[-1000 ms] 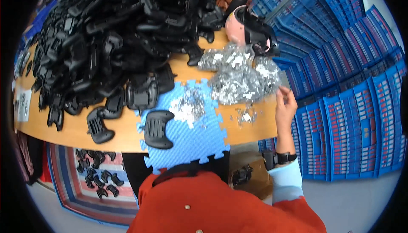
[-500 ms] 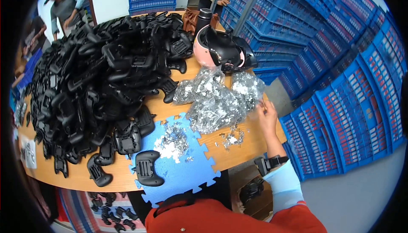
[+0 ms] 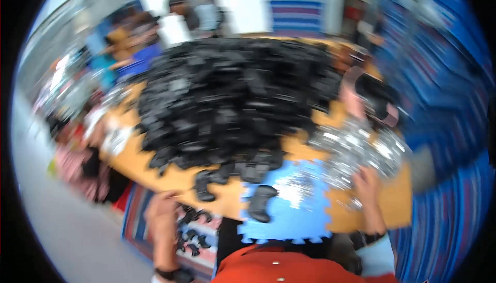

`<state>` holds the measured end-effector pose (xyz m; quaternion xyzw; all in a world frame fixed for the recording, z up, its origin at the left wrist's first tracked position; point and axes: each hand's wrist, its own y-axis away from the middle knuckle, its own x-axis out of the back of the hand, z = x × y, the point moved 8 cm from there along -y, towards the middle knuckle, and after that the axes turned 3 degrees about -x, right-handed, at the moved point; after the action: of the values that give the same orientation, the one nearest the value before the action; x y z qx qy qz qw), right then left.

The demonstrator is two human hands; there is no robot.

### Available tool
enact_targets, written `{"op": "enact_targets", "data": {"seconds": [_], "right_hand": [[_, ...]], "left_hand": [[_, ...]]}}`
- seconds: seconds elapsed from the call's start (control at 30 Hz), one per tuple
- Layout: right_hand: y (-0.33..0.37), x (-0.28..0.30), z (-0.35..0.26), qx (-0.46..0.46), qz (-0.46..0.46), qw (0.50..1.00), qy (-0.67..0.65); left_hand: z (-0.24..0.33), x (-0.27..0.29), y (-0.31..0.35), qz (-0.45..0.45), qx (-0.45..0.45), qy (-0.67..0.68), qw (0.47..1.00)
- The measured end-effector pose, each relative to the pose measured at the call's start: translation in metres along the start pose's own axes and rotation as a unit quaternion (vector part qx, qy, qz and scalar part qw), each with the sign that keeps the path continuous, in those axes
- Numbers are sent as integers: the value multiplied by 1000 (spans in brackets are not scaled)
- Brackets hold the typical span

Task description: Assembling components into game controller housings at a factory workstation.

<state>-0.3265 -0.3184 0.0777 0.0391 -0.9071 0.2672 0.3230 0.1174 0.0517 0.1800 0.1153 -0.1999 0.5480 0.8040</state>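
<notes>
My right hand (image 3: pixel 367 182) is at the near side of the clear plastic bags (image 3: pixel 338 154) of small shiny parts; motion smears its fingers. My left hand (image 3: pixel 163 210) is raised by the table's front edge, left of the blue foam mat (image 3: pixel 287 229), with its fingers also blurred. A black game controller shell (image 3: pixel 262 204) lies at the mat's left edge. Beside it on the mat is a heap of small silvery pieces (image 3: pixel 297 187). A big pile of black controller shells (image 3: pixel 227 97) covers the table's middle, and one shell (image 3: pixel 204 186) sits at its front.
A pink and black helmet (image 3: pixel 354 94) stands behind the bags. Blue crates (image 3: pixel 449 195) are stacked along the right. Other people (image 3: pixel 82 169) are at the left, blurred. Below the table's front edge, more black shells (image 3: pixel 194 239) lie on a striped sheet.
The view has swung left and blurred, so the table appears farther right. My left hand has come into view. My right hand is now at the bags' near side, no longer at their right.
</notes>
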Motion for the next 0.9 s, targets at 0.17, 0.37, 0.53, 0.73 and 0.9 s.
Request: {"op": "enact_targets", "data": {"seconds": [0.17, 0.37, 0.53, 0.73, 0.9], "right_hand": [[-3, 2, -7, -25, 0, 1000, -10], [-10, -14, -40, 3, -9, 1000, -5], [-5, -31, -86, 77, -28, 995, 53], [-11, -70, -131, 118, -81, 987, 78], [-9, -114, -185, 155, -117, 980, 53]], "left_hand": [[-44, -74, 33, -307, -228, -230, 895], [-125, -55, 50, -400, -134, -357, 833], [-142, -52, 14, -390, -145, -335, 846], [-175, -29, -5, -347, -128, -282, 885], [-229, -19, -2, -374, -76, -277, 882]]}}
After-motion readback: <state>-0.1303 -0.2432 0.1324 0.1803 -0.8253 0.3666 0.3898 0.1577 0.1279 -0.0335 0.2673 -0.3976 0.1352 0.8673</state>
